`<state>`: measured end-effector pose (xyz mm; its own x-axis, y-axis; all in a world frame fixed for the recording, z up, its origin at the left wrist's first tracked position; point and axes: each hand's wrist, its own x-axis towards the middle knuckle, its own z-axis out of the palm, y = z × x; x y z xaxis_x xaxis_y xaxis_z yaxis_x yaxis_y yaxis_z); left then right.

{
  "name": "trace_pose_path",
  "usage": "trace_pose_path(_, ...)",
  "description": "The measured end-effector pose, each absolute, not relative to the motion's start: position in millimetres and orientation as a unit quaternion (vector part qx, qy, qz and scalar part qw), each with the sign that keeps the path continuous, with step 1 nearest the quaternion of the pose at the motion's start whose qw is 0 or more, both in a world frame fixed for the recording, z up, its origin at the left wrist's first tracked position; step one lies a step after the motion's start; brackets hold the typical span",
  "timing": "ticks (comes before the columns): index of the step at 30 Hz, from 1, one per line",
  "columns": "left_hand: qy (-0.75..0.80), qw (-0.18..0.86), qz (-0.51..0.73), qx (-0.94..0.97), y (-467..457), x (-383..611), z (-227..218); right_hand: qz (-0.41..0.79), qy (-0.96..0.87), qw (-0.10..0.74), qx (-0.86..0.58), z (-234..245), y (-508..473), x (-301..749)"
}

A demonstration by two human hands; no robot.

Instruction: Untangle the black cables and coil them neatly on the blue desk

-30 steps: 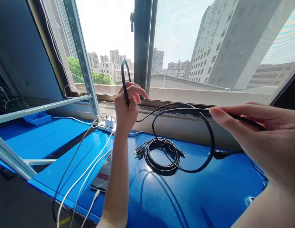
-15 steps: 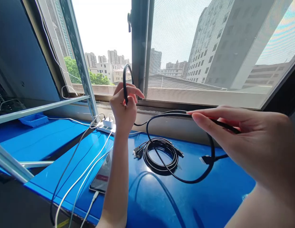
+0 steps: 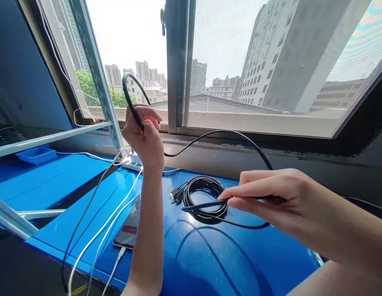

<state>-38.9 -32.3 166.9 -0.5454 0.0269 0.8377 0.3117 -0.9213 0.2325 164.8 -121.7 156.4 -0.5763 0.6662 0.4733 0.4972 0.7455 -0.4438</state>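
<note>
My left hand [image 3: 143, 137] is raised in front of the window, closed round a black cable [image 3: 220, 133] that bends in a loop above its fingers. The cable arcs right and down to my right hand [image 3: 272, 201], which pinches it between thumb and fingers low over the blue table [image 3: 209, 263]. Below and left of my right hand lies a coiled bundle of black cables [image 3: 203, 197] with plugs sticking out on its left side.
A phone [image 3: 131, 228] lies face up beside my left forearm with a white charging lead [image 3: 101, 238] in it. A white power strip [image 3: 132, 162] sits near the window frame. A small blue tray [image 3: 37, 155] is at far left under a metal rail [image 3: 52, 137].
My right hand has dropped from window-sill height to just above the coiled bundle, flattening the cable loop. My left hand has shifted left with its loop of cable.
</note>
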Motion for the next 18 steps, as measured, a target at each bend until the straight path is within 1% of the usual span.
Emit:
trace_pose_path(2,-0.203,0.059,-0.862,-0.460,-42,-40,170,0.113,-0.855,0.342,-0.372,159,-121,170)
trace_pose_path(6,-0.242,0.048,-0.833,-0.495,-63,-43,174,0.019,-0.748,0.460,-0.477,166,-114,174)
trace_pose_path(9,-0.235,0.040,-0.816,-0.526,-72,-45,175,-0.009,-0.680,0.497,-0.539,169,-104,172)
trace_pose_path(11,-0.213,0.039,-0.821,-0.528,-73,-44,176,0.022,-0.653,0.509,-0.561,168,-98,170)
trace_pose_path(13,-0.201,0.038,-0.827,-0.523,-73,-43,176,0.088,-0.630,0.528,-0.562,165,-93,167)
trace_pose_path(16,-0.211,0.026,-0.824,-0.525,-74,-43,176,0.190,-0.598,0.571,-0.529,160,-89,162)
trace_pose_path(18,-0.203,0.008,-0.826,-0.526,-75,-42,176,0.216,-0.592,0.592,-0.503,157,-86,159)
